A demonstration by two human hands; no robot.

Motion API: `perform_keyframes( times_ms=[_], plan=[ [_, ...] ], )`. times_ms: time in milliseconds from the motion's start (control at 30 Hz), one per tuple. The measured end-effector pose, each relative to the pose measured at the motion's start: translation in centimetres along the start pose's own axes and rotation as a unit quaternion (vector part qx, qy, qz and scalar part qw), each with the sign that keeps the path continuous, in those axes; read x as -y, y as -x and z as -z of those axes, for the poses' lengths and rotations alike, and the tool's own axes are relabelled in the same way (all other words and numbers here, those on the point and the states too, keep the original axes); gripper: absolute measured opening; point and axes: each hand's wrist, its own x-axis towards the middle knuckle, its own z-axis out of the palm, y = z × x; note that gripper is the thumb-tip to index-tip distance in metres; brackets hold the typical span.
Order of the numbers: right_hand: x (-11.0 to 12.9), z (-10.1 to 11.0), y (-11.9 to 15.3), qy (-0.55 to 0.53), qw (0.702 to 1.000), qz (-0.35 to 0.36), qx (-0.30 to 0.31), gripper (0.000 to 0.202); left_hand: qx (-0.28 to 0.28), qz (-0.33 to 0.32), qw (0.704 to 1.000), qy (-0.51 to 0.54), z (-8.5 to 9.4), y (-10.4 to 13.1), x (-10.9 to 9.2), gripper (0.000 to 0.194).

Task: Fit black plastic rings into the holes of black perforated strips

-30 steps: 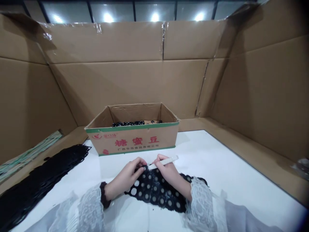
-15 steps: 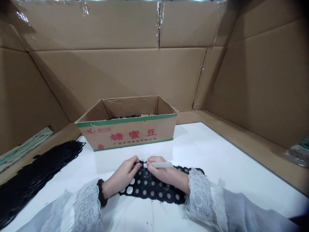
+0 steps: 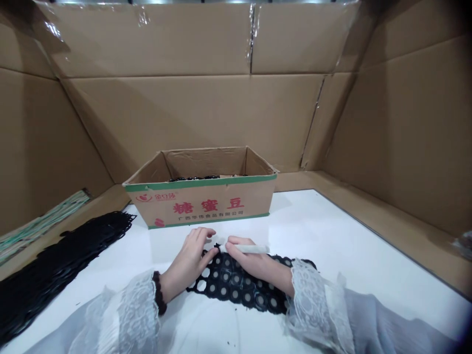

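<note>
A black sheet [image 3: 236, 280] with rows of round holes or discs lies on the white table in front of me. My right hand [image 3: 250, 255] is closed round a pale, pen-like tool [image 3: 258, 249], its tip at the sheet's upper left corner. At that same corner my left hand [image 3: 193, 253] has its thumb on the black edge, with the index finger raised apart from the thumb. A small black bit stands up between the two hands.
Behind the hands stands an open cardboard box [image 3: 210, 204] with black pieces inside. A pile of black sheets [image 3: 70, 258] lies at the left, beside green and tan strips [image 3: 44, 219]. Cardboard walls [image 3: 191, 113] surround the table.
The left fingers have parted from their pinch at the sheet's corner, and the index finger has lifted. The whole view has shifted slightly, while the right hand still holds the tool.
</note>
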Motion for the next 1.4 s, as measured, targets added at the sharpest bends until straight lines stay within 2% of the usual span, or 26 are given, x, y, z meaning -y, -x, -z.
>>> perform_keyframes(
  times_ms=[67, 133, 333, 433, 467, 533, 567, 633, 700, 733, 800, 833, 867, 933, 967, 1000, 1033, 1100, 1167, 1233, 1400],
  plan=[
    [-0.1, 0.0, 0.0, -0.005, 1.0, -0.004, 0.01, 0.029, -0.007, -0.023, 0.999, -0.033, 0.2, 0.1, 0.0, 0.017],
    [-0.2, -0.1, -0.1, -0.002, 1.0, -0.009, 0.019, 0.03, 0.014, -0.027, 0.999, -0.04, 0.4, 0.2, -0.2, 0.018],
    [0.0, 0.1, 0.0, -0.009, 1.0, -0.019, 0.022, 0.029, 0.054, 0.073, 0.993, 0.076, 0.1, -0.3, -1.5, 0.012],
    [-0.1, 0.1, 0.1, -0.003, 1.0, -0.018, 0.017, 0.027, 0.048, 0.111, 0.99, 0.066, 0.5, -0.3, -1.5, 0.012],
    [-0.1, 0.1, 0.1, -0.002, 1.0, -0.019, 0.016, 0.026, 0.021, 0.109, 0.993, 0.041, 0.9, -0.4, -1.2, 0.014],
    [-0.2, 0.0, 0.1, -0.002, 0.999, -0.023, 0.022, 0.024, -0.089, 0.076, 0.992, -0.053, 2.5, -0.8, -0.2, 0.017],
    [-0.1, 0.0, 0.1, -0.002, 0.999, -0.024, 0.027, 0.024, -0.174, 0.053, 0.976, -0.118, 3.7, -1.3, 0.4, 0.02],
    [0.0, 0.0, 0.1, -0.004, 0.999, -0.026, 0.039, 0.023, -0.311, 0.017, 0.923, -0.226, 6.5, -2.8, 1.5, 0.023],
    [0.1, 0.1, 0.0, -0.008, 0.999, -0.028, 0.045, 0.023, -0.367, 0.008, 0.887, -0.279, 9.2, -4.9, 2.4, 0.026],
    [0.1, 0.1, 0.0, -0.01, 0.998, -0.029, 0.047, 0.023, -0.37, 0.013, 0.881, -0.295, 10.2, -5.9, 2.6, 0.027],
    [0.1, 0.2, 0.0, -0.011, 0.998, -0.027, 0.049, 0.023, -0.345, 0.036, 0.882, -0.319, 11.2, -7.5, 2.7, 0.03],
    [0.0, 0.3, -0.1, -0.011, 0.998, -0.026, 0.049, 0.023, -0.335, 0.039, 0.883, -0.327, 11.1, -7.8, 2.5, 0.031],
    [0.0, 0.3, -0.1, -0.012, 0.998, -0.028, 0.05, 0.023, -0.327, 0.027, 0.885, -0.33, 10.6, -7.8, 2.2, 0.032],
    [-0.1, 0.3, -0.1, -0.012, 0.998, -0.033, 0.056, 0.023, -0.295, -0.043, 0.9, -0.32, 8.7, -6.5, 1.4, 0.029],
    [-0.1, 0.4, -0.1, -0.01, 0.998, -0.034, 0.06, 0.023, -0.245, -0.095, 0.915, -0.305, 7.4, -5.5, 1.0, 0.027],
    [-0.1, 0.3, -0.1, -0.006, 0.997, -0.034, 0.062, 0.023, -0.167, -0.139, 0.934, -0.283, 6.0, -4.3, 0.6, 0.025],
    [0.0, 0.3, -0.1, 0.0, 0.997, -0.033, 0.063, 0.022, -0.09, -0.151, 0.951, -0.256, 4.7, -3.1, 0.2, 0.024],
    [0.2, 0.2, -0.1, 0.01, 0.998, -0.035, 0.058, 0.021, 0.026, -0.128, 0.977, -0.171, 2.6, -1.2, -0.3, 0.024],
    [0.4, 0.1, 0.0, 0.015, 0.998, -0.038, 0.051, 0.021, 0.103, -0.089, 0.988, -0.074, 1.4, -0.1, -0.4, 0.022],
    [0.4, 0.0, 0.1, 0.013, 0.998, -0.038, 0.044, 0.021, 0.146, -0.05, 0.988, 0.003, 1.0, 0.0, -0.4, 0.019],
    [0.0, 0.1, 0.1, -0.002, 0.998, -0.05, 0.029, 0.02, 0.184, 0.047, 0.977, 0.096, 1.4, -0.7, -0.5, 0.023]
  ],
)
